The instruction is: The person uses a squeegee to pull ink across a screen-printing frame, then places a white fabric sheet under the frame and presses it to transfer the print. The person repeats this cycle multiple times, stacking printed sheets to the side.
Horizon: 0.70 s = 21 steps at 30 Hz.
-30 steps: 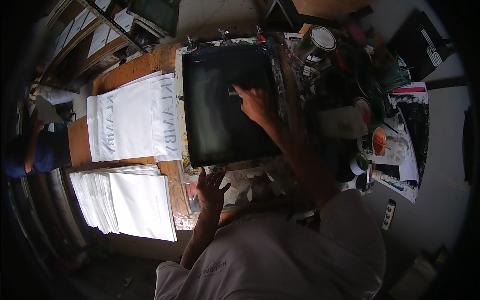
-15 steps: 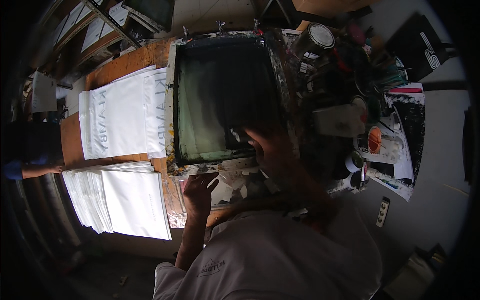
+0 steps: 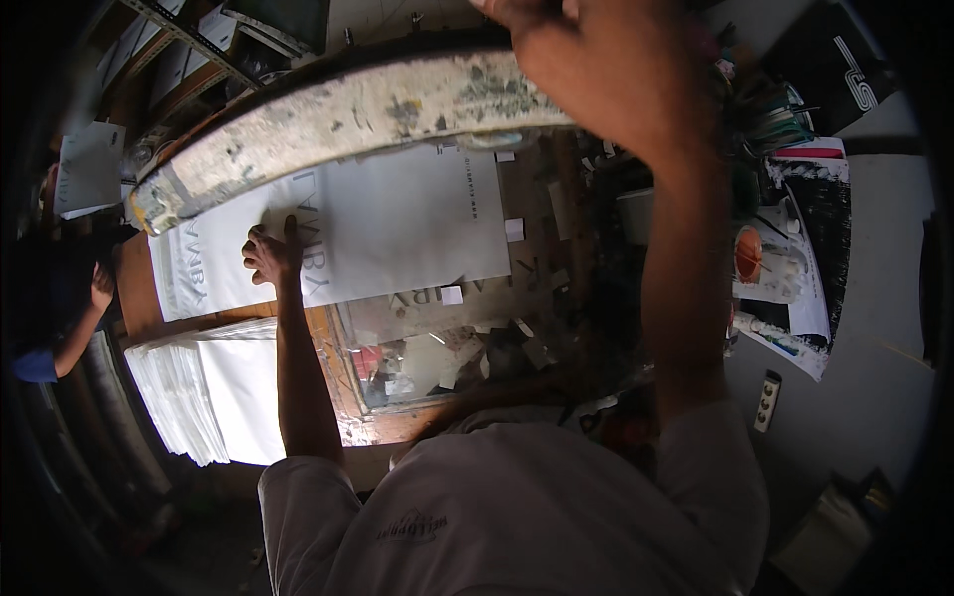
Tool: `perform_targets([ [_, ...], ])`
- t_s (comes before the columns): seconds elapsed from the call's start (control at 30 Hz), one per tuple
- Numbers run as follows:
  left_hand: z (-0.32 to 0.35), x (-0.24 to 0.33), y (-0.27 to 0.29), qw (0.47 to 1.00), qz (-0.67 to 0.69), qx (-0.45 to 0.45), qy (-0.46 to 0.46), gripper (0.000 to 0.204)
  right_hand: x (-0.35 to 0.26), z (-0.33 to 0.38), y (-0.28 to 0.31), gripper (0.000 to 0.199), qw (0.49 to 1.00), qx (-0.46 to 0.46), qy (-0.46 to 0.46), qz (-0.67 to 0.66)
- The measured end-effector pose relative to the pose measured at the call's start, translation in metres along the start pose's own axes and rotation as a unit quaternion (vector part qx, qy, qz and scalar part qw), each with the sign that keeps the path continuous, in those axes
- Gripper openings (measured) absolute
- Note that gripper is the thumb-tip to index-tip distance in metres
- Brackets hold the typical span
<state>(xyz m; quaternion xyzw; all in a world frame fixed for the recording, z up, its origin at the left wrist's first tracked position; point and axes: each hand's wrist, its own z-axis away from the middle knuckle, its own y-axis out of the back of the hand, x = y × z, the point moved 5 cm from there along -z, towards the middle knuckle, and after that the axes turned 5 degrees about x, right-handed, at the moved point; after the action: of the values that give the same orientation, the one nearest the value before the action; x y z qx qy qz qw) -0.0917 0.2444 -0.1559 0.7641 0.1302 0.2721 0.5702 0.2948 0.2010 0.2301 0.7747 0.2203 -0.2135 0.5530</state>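
- Left hand [image 3: 273,256]: fingers parted and loosely bent, grasping nothing visible; it lies over the lettered end of the bag [image 3: 407,223], below the left half of the frame [image 3: 378,99]. Whether the fingertips touch cannot be told.
- Right hand [image 3: 606,79]: set across the frame's right end, fingers partly cut off by the upper border; whether they grasp the frame or something else cannot be told.
- Bag: white, flat below the frame, with small dark print toward its right end.
- Frame: pale, ink-spattered edge, raised above the bag.
- Step in hand, as judged: handling the bag with the frame lifted. The next left-hand move would call for a light pinch on the bag, with the frame held clear.
- Surroundings: board [image 3: 397,343] below the frame; second bag [image 3: 231,283] below its left end; stack [image 3: 238,387] farther below; orange cup [image 3: 747,254] to its lower right; co-worker's hand [image 3: 102,286] beyond its left end.
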Motion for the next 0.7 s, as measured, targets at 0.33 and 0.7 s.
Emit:
perform_targets([
  [0.33,0.042,0.029,0.108,0.898,0.383,-0.082,-0.200,0.018,-0.001,-0.044,0.021,0.042,0.994,0.060,0.035,0.080],
  [0.7,-0.179,-0.316,0.101,0.990,0.050,0.126,-0.034,0.045,0.015,-0.070,0.012,0.044,0.999,0.019,-0.031,0.009],
])
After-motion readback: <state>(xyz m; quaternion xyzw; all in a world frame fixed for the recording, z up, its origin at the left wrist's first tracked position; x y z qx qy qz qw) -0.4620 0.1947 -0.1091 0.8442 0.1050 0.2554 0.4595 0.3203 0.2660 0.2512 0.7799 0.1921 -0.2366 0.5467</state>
